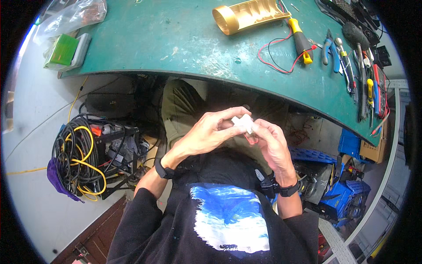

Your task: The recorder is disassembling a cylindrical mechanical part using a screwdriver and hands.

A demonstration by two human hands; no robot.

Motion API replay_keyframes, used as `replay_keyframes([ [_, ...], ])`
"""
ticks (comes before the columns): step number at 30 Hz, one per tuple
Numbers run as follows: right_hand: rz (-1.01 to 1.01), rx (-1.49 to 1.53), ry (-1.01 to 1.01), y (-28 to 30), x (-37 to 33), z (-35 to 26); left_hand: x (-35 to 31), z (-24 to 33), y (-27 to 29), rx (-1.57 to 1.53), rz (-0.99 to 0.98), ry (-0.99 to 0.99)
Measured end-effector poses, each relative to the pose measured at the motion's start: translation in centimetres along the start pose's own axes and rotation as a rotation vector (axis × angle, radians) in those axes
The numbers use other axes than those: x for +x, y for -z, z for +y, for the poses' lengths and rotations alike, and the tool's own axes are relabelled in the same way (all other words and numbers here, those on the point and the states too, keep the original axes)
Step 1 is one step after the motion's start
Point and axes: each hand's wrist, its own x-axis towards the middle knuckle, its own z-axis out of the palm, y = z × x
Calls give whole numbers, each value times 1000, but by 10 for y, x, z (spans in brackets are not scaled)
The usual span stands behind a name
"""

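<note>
A small white piece (pixel 243 122) with a blocky outline is held between my two hands over my lap, in front of the workbench edge. My left hand (pixel 213 130) pinches it from the left with thumb and fingers. From the other side, my right hand (pixel 273 143) closes on it with the thumb on top. A bit of pinkish-red (pixel 252 140) shows just below the white piece, by the right fingers; what it belongs to is hidden. Glare keeps the white piece's exact kind from showing.
On the green workbench (pixel 167 39) lie a gold half-open cylinder (pixel 250 15), a yellow-black screwdriver (pixel 300 40), red and black wires (pixel 269 62), blue pliers (pixel 330 50) and several tools rightward. Coiled cables (pixel 72 154) hang at left; blue bins (pixel 349 143) stand at right.
</note>
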Motion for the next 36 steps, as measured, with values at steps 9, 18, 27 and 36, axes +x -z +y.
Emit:
replay_keyframes([
  [9, -29, 255, -142, 1, -1, -7, 6, 2, 9, -169, -47, 70],
  [18, -28, 535, -196, -1, 1, -5, 3, -1, 5, -174, 34, 47],
  [27, 180, -217, 71, -8, 0, -4, 1, -3, 5, -147, 22, 31],
  [36, 177, -268, 59, -9, 3, -5, 2, -9, 8, -177, 5, 44],
])
